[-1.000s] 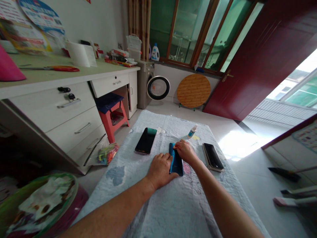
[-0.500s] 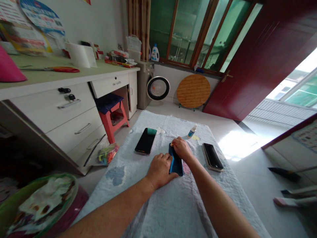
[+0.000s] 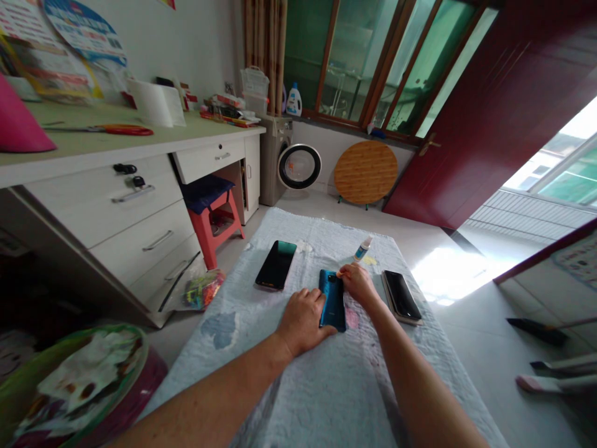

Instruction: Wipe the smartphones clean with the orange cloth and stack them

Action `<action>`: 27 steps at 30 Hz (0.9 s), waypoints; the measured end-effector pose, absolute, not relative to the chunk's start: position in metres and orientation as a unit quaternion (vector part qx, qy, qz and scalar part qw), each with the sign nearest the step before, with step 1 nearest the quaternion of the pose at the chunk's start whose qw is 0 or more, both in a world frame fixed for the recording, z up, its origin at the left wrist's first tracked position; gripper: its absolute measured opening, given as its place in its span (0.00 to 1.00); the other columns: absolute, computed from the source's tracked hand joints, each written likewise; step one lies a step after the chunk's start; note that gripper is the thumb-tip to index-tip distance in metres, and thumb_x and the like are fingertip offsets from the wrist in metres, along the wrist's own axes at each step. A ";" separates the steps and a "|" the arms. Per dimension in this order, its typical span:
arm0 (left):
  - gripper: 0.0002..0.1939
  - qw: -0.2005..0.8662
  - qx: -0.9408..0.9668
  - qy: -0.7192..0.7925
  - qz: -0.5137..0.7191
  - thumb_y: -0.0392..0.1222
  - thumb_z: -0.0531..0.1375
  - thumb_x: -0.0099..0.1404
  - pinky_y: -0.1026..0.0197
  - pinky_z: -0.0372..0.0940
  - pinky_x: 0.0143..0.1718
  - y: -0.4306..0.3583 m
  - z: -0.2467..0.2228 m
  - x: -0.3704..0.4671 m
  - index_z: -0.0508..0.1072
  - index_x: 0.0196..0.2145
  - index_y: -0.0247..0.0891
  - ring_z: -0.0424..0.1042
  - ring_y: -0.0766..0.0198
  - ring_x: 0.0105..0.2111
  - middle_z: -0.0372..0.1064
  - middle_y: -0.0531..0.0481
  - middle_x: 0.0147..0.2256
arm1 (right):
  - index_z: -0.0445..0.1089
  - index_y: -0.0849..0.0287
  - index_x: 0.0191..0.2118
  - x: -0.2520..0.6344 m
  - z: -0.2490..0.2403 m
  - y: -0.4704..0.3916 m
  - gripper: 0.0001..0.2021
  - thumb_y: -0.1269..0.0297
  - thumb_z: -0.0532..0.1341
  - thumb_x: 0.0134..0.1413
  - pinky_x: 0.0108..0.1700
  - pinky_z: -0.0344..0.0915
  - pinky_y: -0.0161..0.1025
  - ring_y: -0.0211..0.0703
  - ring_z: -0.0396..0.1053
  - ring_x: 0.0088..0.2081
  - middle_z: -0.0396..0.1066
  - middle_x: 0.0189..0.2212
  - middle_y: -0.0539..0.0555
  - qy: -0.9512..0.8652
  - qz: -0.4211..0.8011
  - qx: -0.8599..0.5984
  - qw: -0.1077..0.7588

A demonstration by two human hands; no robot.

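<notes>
A smartphone (image 3: 333,305) lies back-up on the cloth, its shiny blue back and dark camera area showing. My left hand (image 3: 303,314) steadies it, fingers along the left edge and thumb at the bottom edge. My right hand (image 3: 358,283) is closed in a pinch at the phone's upper right edge. Between its fingertips shows a small orange piece (image 3: 340,274), mostly hidden and too small to name. Just beyond that hand stands a small spray bottle (image 3: 361,249) with a blue label and clear cap.
On the cloth-covered table (image 3: 280,398), a black-screened phone (image 3: 276,265) lies to the left and another dark phone (image 3: 402,295) rests on a pale slab or box at right. A waste bin (image 3: 148,367) stands at lower left, beside a white desk (image 3: 135,224).
My right hand has slid right across the phone's top, from its upper left corner to its upper right edge, uncovering the camera area. My left hand stays in place.
</notes>
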State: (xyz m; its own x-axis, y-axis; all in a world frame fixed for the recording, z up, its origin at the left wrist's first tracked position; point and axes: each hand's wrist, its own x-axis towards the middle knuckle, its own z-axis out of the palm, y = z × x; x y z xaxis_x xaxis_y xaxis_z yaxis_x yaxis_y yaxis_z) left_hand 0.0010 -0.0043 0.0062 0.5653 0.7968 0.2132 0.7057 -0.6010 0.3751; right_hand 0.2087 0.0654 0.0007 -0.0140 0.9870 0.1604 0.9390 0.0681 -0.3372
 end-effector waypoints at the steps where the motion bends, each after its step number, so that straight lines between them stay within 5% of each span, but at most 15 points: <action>1: 0.31 0.124 0.877 0.427 0.183 0.63 0.62 0.56 0.49 0.60 0.49 -0.004 0.006 0.001 0.70 0.48 0.36 0.66 0.47 0.46 0.68 0.41 0.45 | 0.76 0.61 0.37 0.206 0.002 0.064 0.09 0.69 0.57 0.56 0.41 0.59 0.33 0.41 0.67 0.37 0.71 0.33 0.55 -0.709 0.068 -0.679 0.178; 27: 0.30 0.124 0.875 0.435 0.175 0.63 0.63 0.55 0.49 0.61 0.48 -0.004 0.007 0.001 0.70 0.47 0.38 0.66 0.49 0.44 0.68 0.43 0.45 | 0.77 0.60 0.39 0.178 0.012 0.084 0.13 0.71 0.54 0.58 0.43 0.59 0.32 0.40 0.69 0.39 0.73 0.37 0.57 -0.734 0.065 -0.663 0.133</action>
